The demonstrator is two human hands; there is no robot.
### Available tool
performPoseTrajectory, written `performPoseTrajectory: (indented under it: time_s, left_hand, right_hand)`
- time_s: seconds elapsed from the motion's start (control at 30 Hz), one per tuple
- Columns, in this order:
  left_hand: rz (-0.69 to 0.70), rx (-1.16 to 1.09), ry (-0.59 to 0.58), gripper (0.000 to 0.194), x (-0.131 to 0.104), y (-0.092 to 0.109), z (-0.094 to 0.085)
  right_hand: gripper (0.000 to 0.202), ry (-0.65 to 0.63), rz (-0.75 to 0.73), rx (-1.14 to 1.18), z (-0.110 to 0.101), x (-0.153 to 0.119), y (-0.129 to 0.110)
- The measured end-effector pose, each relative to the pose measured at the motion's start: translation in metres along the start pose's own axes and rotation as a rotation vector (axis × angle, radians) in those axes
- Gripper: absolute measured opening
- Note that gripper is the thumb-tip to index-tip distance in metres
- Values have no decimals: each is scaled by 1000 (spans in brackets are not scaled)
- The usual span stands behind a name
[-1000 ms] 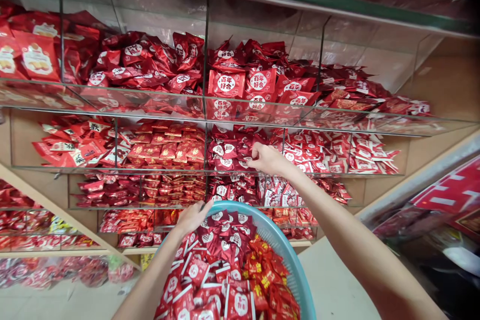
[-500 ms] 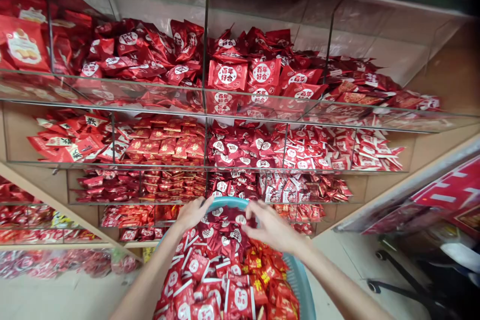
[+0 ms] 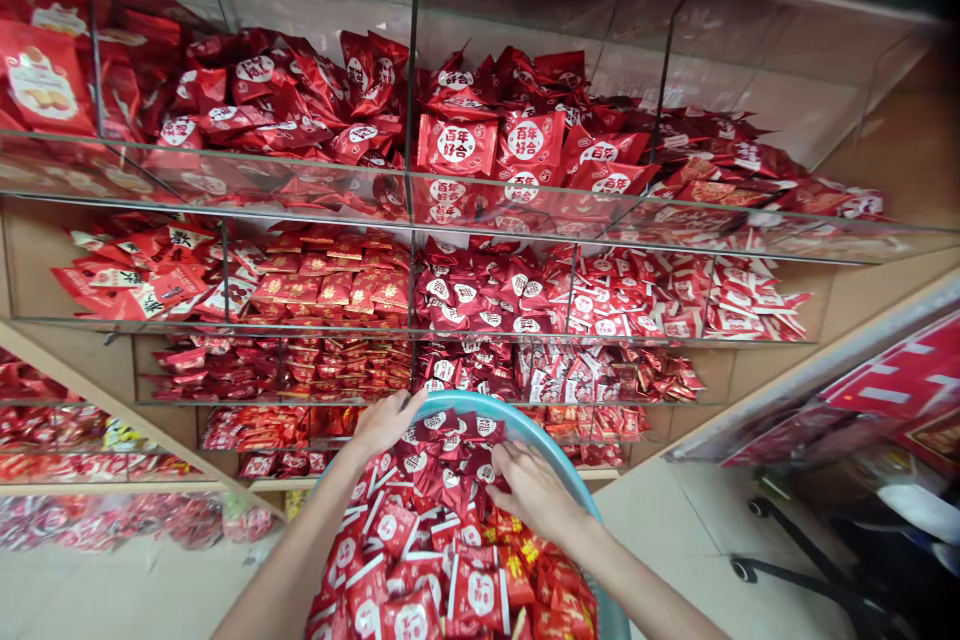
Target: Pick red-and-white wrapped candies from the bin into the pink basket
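Note:
A round blue-green plastic basket (image 3: 551, 442) heaped with small wrapped sweets stands in front of me. At its far left rim, my left hand (image 3: 390, 422) is closed over the edge. My right hand (image 3: 529, 482) is inside the far right part, palm down, fingers curled and thumb apart, touching the dark red packets with white hearts (image 3: 450, 488). What lies under its fingers is hidden. Nearer me are red and white packets (image 3: 478, 595), with red and gold ones (image 3: 517, 572) to their right.
Ahead rises a shelf with clear dividers (image 3: 411, 100), its tiers holding red packets (image 3: 456, 142). Bagged sweets (image 3: 127, 525) lie along the lower left. A black wheeled chair base (image 3: 795, 560) stands on the tiled floor (image 3: 675, 520) at right.
My right hand has moved from the far rim down into the basket, onto the dark red packets, uncovering the rim. My left hand stays at the rim.

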State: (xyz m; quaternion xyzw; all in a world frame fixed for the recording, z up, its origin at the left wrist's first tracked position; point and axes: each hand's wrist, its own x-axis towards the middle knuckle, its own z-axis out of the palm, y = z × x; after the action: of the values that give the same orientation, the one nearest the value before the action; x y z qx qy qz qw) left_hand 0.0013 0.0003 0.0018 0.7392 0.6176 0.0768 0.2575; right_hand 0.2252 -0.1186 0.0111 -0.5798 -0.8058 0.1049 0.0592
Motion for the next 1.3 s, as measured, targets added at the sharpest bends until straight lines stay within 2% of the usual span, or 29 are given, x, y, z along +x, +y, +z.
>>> performPoseTrajectory:
  time_s: [0.27, 0.67, 0.8, 0.93, 1.03, 1.13, 1.2, 1.3]
  left_hand:
    - [-7, -4, 9, 62, -1, 0, 0]
    - [18, -9, 13, 63, 0, -1, 1]
    - [15, -9, 10, 64, -2, 1, 0]
    - [-6, -9, 9, 64, -4, 5, -3]
    - [-32, -10, 10, 65, -5, 8, -5]
    - [-15, -7, -1, 65, -6, 9, -6]
    - [0, -7, 0, 65, -6, 8, -6]
    - [9, -13, 12, 66, -5, 6, -4]
  right_hand:
    - [16, -6, -7, -2, 5, 7, -9]
    - [12, 88, -18, -40, 19, 15, -9]
    - [17, 120, -36, -54, 13, 9, -9]
    - [21, 210, -65, -15, -19, 10, -9]
    - [19, 390, -112, 69, -60, 21, -4]
    - [16, 571, -141, 78, -106, 43, 7]
    - [17, 661, -120, 2, -131, 61, 16]
    - [36, 680, -72, -87, -155, 89, 31]
